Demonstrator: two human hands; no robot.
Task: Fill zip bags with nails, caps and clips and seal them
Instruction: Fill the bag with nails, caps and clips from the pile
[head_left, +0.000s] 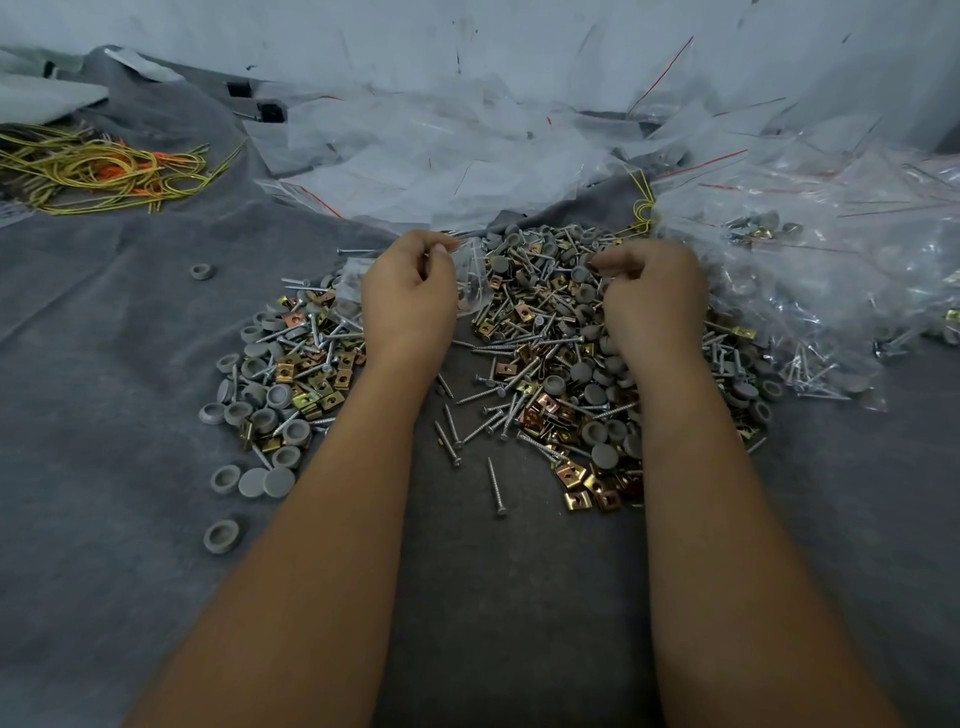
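A wide heap of silver nails (498, 486), grey round caps (280, 480) and brass-coloured clips (576, 500) covers the grey cloth (104, 415). My left hand (408, 296) pinches the top of a small clear zip bag (475, 283) that hangs over the far part of the heap. My right hand (649, 296) hovers low over the right side of the heap with its fingers curled; small parts seem to sit under its fingertips, but what it holds is hidden.
Empty clear zip bags with red seal lines (431, 156) lie piled at the back. Filled bags (810, 296) are heaped at the right. Yellow and orange cords (104, 171) lie at the far left. A few loose caps (222, 535) lie apart on the left.
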